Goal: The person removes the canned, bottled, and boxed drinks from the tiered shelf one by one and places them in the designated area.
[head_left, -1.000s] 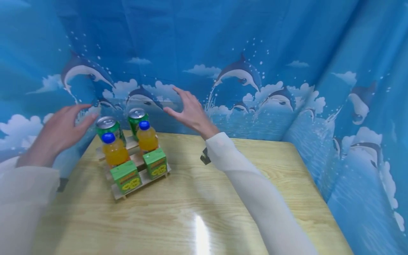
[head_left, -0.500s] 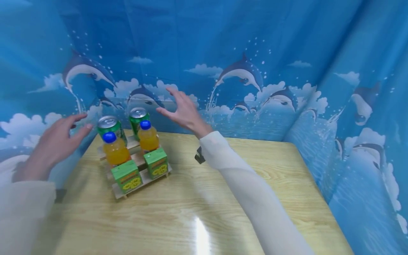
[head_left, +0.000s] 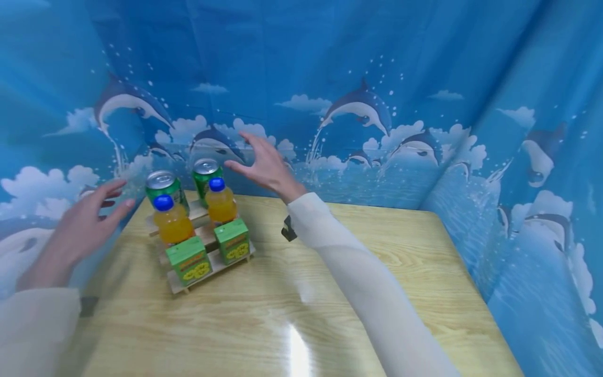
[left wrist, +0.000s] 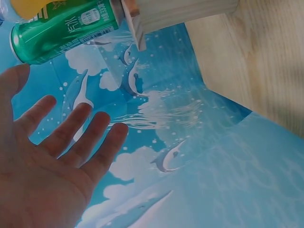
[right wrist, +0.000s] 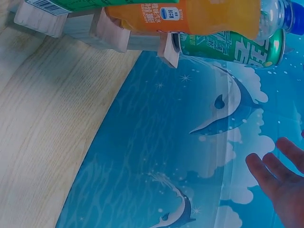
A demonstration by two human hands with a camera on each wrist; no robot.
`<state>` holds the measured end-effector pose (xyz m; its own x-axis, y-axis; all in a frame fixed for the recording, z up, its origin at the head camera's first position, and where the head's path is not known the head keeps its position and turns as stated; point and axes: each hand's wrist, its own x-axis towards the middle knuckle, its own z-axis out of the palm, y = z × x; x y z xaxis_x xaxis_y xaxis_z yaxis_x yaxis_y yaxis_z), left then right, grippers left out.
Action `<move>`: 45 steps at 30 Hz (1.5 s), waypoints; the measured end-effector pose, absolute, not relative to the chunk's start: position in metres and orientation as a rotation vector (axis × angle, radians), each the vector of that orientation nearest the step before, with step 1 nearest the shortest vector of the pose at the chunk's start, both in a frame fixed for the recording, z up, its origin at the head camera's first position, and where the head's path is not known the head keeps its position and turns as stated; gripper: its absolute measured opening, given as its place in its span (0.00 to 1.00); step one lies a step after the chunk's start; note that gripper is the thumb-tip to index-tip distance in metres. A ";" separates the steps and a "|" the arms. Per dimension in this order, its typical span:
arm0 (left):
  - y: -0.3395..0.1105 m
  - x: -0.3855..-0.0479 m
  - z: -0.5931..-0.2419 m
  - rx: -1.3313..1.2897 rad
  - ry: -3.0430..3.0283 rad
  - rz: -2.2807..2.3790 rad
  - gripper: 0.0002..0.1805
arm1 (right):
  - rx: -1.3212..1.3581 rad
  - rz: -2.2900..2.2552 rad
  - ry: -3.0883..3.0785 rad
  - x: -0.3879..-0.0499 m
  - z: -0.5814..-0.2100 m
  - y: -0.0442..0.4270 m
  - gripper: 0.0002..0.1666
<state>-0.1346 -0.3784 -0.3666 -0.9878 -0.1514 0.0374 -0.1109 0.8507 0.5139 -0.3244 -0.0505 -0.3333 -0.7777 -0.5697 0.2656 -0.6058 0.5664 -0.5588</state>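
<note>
Blue dolphin-print curtain (head_left: 301, 47) behind a wood-grain table (head_left: 226, 330), where a stepped wooden rack (head_left: 214, 261) holds green metal cans (head_left: 201, 181), blue-capped orange plastic bottles (head_left: 174, 225) and green boxes (head_left: 190, 264). Left hand (head_left: 75, 230) just dropped lower, right hand (head_left: 266, 168) slid toward the cans; both spread wide, empty, so I'd say no drink's being handled.

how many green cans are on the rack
2: the left can at the back left of the rack, behind the left bottle, and the right can at its back right, behind the right bottle. No others seem hidden.
</note>
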 end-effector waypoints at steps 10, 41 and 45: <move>-0.381 -0.126 -0.388 0.138 -2.941 -0.950 0.44 | 1.033 1.132 -2.743 -0.330 -0.338 -0.059 0.51; -0.360 -0.099 -0.456 0.060 -2.853 -1.256 0.48 | 1.189 1.326 -2.844 -0.327 -0.356 -0.089 0.46; -0.353 -0.100 -0.459 0.046 -2.856 -1.269 0.47 | 1.240 1.351 -2.905 -0.331 -0.357 -0.087 0.44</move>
